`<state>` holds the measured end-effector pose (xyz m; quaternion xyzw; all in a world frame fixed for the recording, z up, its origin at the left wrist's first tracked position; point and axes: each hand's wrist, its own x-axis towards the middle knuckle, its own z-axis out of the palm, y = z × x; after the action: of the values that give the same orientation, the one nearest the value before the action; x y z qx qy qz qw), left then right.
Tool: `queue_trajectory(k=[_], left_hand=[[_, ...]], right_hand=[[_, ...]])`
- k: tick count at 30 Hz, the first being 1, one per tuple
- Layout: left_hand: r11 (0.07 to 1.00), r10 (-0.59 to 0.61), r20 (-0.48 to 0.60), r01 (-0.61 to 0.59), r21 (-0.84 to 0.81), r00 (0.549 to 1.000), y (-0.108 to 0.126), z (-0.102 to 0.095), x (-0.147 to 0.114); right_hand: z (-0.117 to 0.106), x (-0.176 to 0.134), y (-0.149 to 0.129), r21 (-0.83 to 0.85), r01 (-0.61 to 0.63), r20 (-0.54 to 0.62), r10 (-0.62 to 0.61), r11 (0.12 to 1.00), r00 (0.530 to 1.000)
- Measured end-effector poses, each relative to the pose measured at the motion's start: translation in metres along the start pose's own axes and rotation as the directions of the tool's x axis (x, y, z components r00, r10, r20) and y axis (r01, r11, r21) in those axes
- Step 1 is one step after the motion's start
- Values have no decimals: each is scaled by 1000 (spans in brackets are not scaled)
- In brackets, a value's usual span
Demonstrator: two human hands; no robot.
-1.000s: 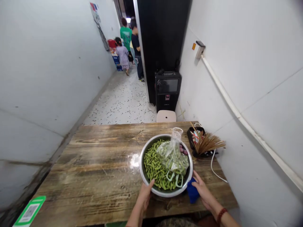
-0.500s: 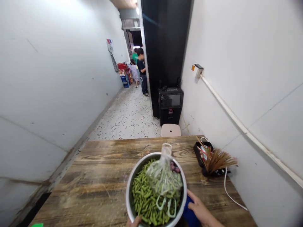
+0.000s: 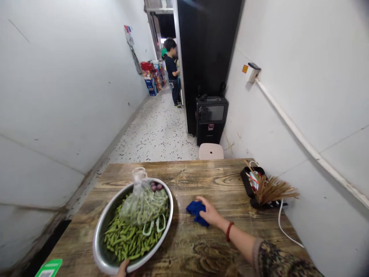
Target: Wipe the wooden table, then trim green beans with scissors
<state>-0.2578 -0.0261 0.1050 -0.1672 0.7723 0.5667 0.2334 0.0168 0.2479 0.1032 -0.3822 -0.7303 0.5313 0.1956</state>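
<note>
Right grip clutches soft-looking blue cloth; to its left, left grip clasps a probably heavy bowl, best held by its rim

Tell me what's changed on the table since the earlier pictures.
The round silver metal bowl has moved left across the brown wooden table. The right hand, earlier beside its rim, is now away from it, on the crumpled blue cloth, which shifted left and forward. Unchanged: left hand at the near rim, brown straw brush at right.
</note>
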Motion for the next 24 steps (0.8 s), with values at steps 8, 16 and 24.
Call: queue_trajectory(k=[8, 16, 24], left_hand=[[958, -220, 331, 268, -106, 918, -31, 19, -60], [943, -326, 422, 258, 212, 846, -73, 46, -118], [924, -337, 553, 155, 350, 762, -75, 88, -146]], right_hand=[[-143, 20, 60, -312, -131, -195, 72, 941, 978], [1, -109, 64, -336, 169, 219, -98, 927, 971], [-89, -180, 91, -44, -22, -49, 20, 999, 999]])
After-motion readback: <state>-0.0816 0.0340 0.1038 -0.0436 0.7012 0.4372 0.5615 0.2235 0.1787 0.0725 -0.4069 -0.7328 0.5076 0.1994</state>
